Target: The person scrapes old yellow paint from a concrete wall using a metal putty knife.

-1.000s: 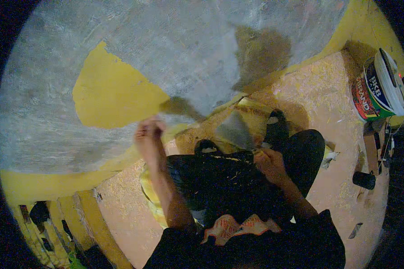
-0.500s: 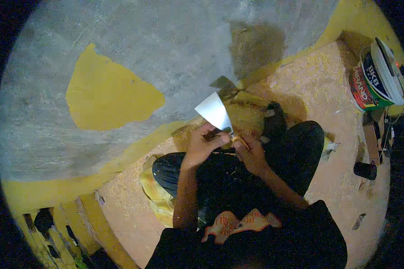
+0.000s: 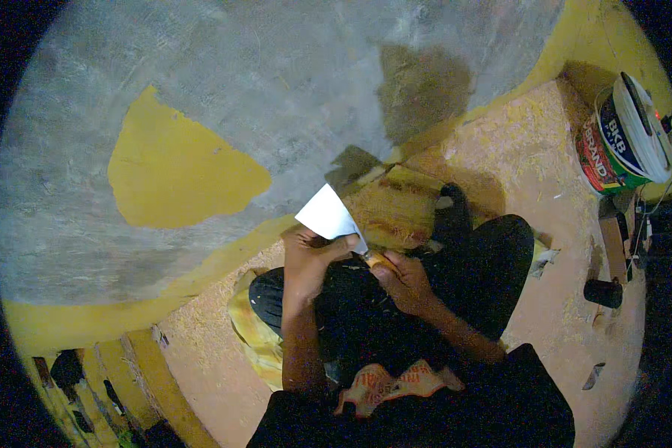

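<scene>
Wall: A cloudy grey wall [image 3: 299, 112] is filling the upper view, a rounded yellow paint patch [image 3: 187, 175] showing at left and a yellow band [image 3: 97, 322] running along its lower edge.
Floor: A pinkish floor [image 3: 564, 291] is stretching below, yellow flecks [image 3: 519, 123] scattering near its wall-side edge.
Floor's right edge: A paint bucket [image 3: 612, 149] is standing toward the far corner; a small black object [image 3: 603, 293] is lying nearer.
Seat: The person is sitting on the floor, a yellow cloth [image 3: 250, 328] lying beside the left knee.
Scraper: The scraper [image 3: 328, 215] is hovering above the lap, its pale blade pointing toward the wall's lower edge.
Right hand: The right hand [image 3: 409, 284] is gripping the handle.
Left hand: The left hand [image 3: 304, 261] is curling at the blade, thumb against it; fingers are partly hiding, so I cannot tell whether it is gripping.
Change: Since half a second ago, hands and scraper are shifting leftward and closer to the body.
</scene>
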A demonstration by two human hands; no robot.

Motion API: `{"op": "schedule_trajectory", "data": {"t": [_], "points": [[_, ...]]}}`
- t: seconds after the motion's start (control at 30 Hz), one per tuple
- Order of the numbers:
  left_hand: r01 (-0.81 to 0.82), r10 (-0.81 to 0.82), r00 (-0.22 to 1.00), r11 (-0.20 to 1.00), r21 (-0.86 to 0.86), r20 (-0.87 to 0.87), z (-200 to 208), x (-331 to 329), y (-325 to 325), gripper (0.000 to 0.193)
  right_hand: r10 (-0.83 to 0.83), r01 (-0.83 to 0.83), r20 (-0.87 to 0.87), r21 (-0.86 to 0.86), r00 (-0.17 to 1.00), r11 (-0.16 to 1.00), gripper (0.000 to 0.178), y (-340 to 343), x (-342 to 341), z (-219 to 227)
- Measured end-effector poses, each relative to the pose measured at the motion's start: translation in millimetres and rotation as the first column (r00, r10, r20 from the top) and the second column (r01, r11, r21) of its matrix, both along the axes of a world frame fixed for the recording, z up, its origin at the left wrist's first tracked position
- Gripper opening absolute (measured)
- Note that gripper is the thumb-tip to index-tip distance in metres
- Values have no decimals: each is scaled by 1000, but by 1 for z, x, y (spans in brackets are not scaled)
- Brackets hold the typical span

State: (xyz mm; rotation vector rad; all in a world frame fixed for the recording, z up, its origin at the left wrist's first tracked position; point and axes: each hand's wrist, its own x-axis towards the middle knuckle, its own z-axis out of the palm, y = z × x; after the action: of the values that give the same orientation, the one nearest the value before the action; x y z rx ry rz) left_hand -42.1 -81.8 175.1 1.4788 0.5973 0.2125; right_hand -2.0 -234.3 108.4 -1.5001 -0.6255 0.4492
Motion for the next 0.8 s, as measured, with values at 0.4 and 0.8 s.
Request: {"op": "schedule_trajectory", "data": {"t": [0.4,0.8], "points": [[-287,298,889,954,-85,347,-9,-13,88,7,-48,52,-104,37,993,998,24,-20,-6,-18],[210,-203,973,976,64,-108,-24,-1,-20,15,39,-48,-208,-36,977,998,32,-18,1,-13]]}}
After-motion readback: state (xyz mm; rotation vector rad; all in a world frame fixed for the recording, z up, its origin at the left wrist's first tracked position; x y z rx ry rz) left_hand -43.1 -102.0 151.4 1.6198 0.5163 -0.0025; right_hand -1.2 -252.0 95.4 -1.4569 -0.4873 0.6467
